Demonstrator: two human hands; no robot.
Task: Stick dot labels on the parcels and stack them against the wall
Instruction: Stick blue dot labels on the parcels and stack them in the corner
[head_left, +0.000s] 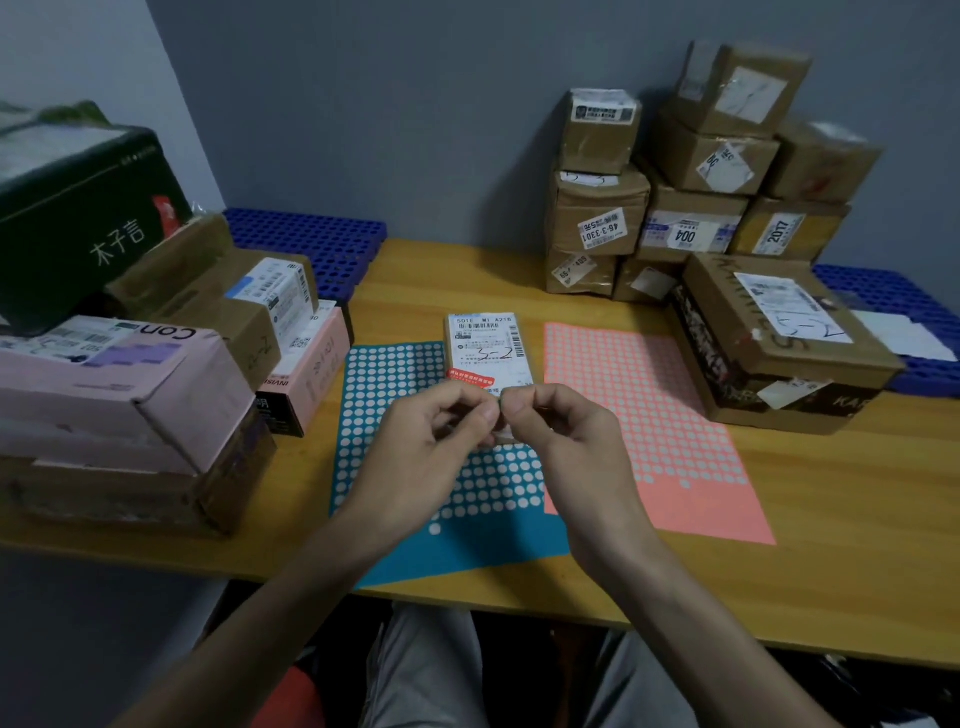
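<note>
A small flat parcel with a white shipping label marked "5-2" lies on the wooden table, between a blue dot-label sheet and a pink dot-label sheet. Just in front of the parcel, my left hand and my right hand meet fingertip to fingertip, fingers curled, pinching something small that I cannot make out. A stack of brown parcels stands against the grey wall at the back right.
A pile of pink, brown and dark green boxes fills the table's left side. A larger brown box sits at the right, by the pink sheet. Blue perforated mats lie at the back left and far right.
</note>
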